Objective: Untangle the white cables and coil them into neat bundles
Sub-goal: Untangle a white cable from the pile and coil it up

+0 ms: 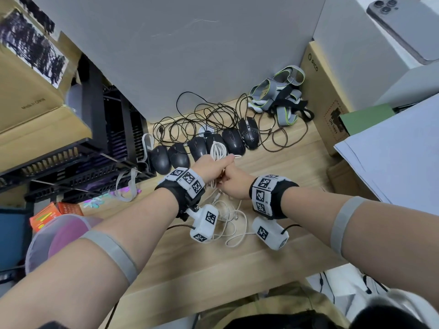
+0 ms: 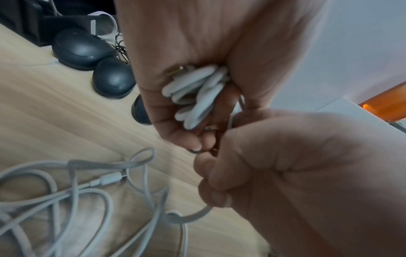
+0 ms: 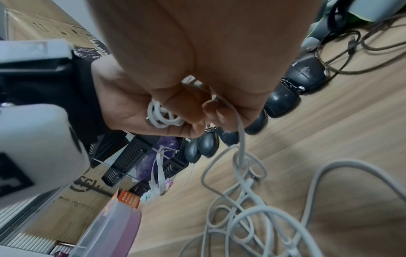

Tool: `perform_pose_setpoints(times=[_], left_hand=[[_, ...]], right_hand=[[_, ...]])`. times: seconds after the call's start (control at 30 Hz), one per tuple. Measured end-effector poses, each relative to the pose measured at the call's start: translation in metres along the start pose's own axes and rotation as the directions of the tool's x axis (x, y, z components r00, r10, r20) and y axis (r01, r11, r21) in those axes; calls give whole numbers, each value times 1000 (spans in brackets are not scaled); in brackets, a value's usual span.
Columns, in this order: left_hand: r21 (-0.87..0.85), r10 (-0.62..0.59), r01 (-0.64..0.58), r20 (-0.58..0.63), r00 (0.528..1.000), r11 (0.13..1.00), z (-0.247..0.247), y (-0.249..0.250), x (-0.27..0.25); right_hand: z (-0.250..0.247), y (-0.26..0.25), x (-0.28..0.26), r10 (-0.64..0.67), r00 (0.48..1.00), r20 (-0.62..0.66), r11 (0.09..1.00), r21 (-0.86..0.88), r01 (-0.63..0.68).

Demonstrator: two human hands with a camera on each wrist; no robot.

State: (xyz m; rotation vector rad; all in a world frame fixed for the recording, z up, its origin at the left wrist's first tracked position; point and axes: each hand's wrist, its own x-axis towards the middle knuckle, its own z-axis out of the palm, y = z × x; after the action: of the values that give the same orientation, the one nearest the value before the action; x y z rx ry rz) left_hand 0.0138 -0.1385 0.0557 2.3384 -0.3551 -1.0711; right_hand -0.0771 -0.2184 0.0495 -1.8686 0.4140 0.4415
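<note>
Left hand (image 1: 215,166): fingers (image 2: 175,137) curled tight around a coiled bundle (image 2: 195,94) of white cable; the loop ends bulge out of the fist in the left wrist view, with a metal plug tip showing at the bundle's edge. In the head view the far loops of the same bundle stick out past the knuckles, over the row of black mice (image 1: 197,148). Right hand (image 1: 234,184): fingers (image 2: 211,196) clenched on a single white cable strand (image 3: 240,132), which leaves the fist and hangs down to the loose cable tangle (image 1: 228,224). The two hands are touching, right just beneath and beside left, both raised above the desk (image 1: 273,262). Both forearms reach forward and converge; left wrist turned palm-inward. The tangle lies on the desk under the wrists, strands crossing and looped through each other, one white connector (image 2: 107,180) visible within it. The mice sit in a row on the desk beyond the hands, their dark cords (image 1: 202,117) piled behind them.
</note>
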Motion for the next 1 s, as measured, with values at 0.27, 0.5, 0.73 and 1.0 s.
perform_pose_setpoints(times=[0.27,0.5,0.73,1.0], left_hand=[[-168,-24,-2,-153,988,986,-2,-7,6],[-516,-123,65,-79,989,854,-13,-11,7],[118,-140,126,117,983,985,-42,-23,2],[103,-33,0,321,947,995,-29,-19,-9]], right_hand=[[5,15,-7,-46,995,94,991,127,34],[3,33,-11,-41,969,243,921,-368,131],[-17,26,-16,-236,970,58,837,-496,233],[-37,14,0,-300,934,-192,846,-506,168]])
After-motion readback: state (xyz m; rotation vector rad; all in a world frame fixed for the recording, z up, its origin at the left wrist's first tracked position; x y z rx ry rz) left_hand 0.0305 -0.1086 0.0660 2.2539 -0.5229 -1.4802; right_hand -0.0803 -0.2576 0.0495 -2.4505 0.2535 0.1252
